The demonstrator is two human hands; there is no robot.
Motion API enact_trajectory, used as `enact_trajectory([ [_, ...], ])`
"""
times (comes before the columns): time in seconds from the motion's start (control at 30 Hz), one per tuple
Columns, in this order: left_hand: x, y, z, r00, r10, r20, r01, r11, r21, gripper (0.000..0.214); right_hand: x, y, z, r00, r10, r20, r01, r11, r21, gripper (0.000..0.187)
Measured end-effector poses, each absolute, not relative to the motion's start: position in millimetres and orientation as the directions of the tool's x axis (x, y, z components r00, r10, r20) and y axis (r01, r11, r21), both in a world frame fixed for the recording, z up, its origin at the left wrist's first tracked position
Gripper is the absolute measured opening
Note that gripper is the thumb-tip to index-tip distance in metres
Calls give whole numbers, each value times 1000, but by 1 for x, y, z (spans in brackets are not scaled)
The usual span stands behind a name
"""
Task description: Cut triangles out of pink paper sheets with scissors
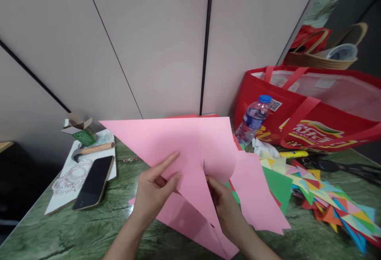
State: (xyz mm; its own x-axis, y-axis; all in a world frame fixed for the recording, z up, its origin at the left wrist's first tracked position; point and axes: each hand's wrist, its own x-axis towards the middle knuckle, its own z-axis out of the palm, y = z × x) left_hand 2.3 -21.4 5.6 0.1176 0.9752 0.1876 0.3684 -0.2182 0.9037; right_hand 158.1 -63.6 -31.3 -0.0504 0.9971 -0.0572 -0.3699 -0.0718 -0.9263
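My left hand grips the left part of a large pink sheet of paper, thumb and forefinger lying on top of it. My right hand is closed behind the slit in this sheet. A narrow metal tip, which looks like a scissors blade, shows through the slit, and dark edges show by the fingers; the rest of the scissors is hidden by the paper and hand. The paper to the right of the slit curls up. More pink paper lies below, and another pink piece with a ragged lower edge is to the right.
At left a black phone, a beaded strand and a wooden-handled tool lie on a white board, beside a small green box. At right are a water bottle, a red bag, green paper and colourful folded papers.
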Motion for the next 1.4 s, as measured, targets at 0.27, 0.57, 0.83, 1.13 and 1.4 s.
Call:
enact_trajectory([
  [0.27,3,-23,6,115,979,170,373,-201,906,48,158,-63,-36,-55,997,-59,-368,-76,-927,19],
  [0.57,3,-24,7,115,983,143,378,-177,909,49,156,-64,-32,-30,997,-76,-421,-82,-904,16],
  [0.83,3,-25,5,106,985,137,372,-167,913,49,157,-63,-34,-19,985,-171,-391,-165,-905,19],
  [1.13,4,-24,8,117,981,154,369,-187,911,48,156,-64,-32,-2,991,-137,-369,-128,-921,19],
  [1.4,8,-29,9,182,976,117,378,-179,908,47,164,-63,-25,4,1000,-27,-293,-24,-956,25],
])
